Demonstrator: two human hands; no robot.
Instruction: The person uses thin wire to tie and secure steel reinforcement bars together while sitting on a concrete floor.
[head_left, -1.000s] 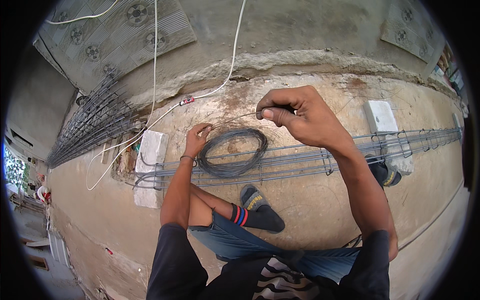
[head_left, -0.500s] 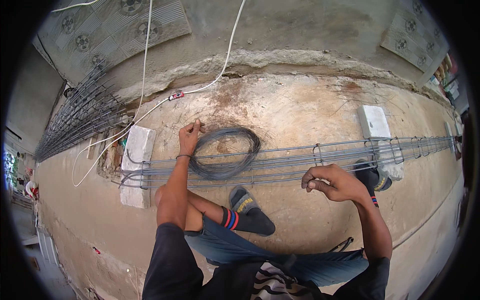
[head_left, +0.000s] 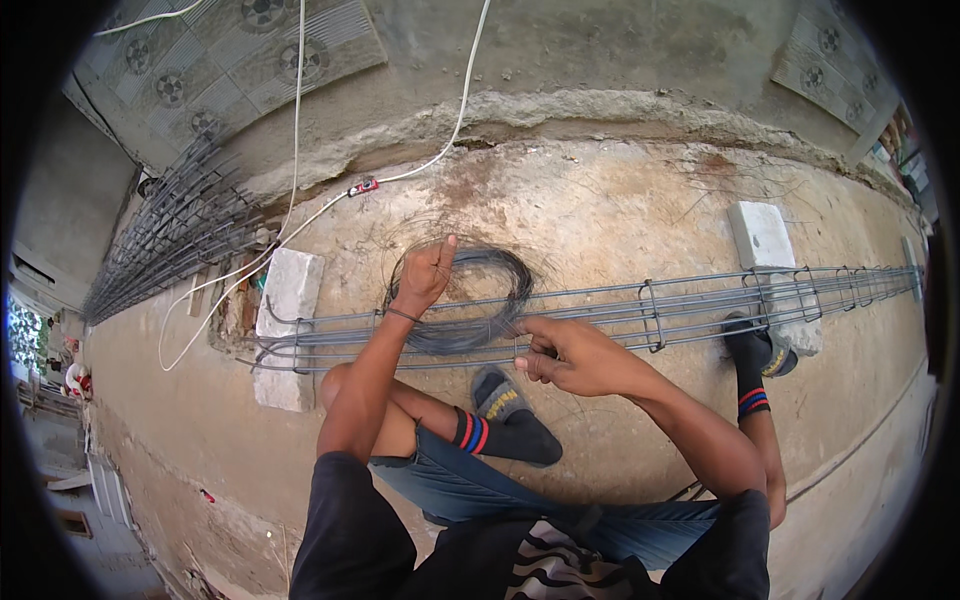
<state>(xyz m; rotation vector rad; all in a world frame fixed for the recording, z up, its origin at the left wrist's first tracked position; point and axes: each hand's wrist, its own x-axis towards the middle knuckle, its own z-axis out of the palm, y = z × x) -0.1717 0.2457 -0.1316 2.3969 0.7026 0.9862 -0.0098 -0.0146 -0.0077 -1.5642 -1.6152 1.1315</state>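
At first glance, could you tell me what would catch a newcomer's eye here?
A long cage of steel rebar runs across the concrete ground, propped on pale blocks. At its middle lies a dark coil of wire; the left hand rests on the coil, and the right hand pinches at the bars beside it.

We note a bare, stained concrete floor [head_left: 620, 200] in daylight. Two pale rectangular concrete blocks [head_left: 290, 290] [head_left: 762, 235] sit on it, well apart. Patterned grey tiles [head_left: 230, 50] lie at upper left, crossed by thin white cables [head_left: 300, 150]. Bundled grey steel rods [head_left: 170, 250] lie beside them.
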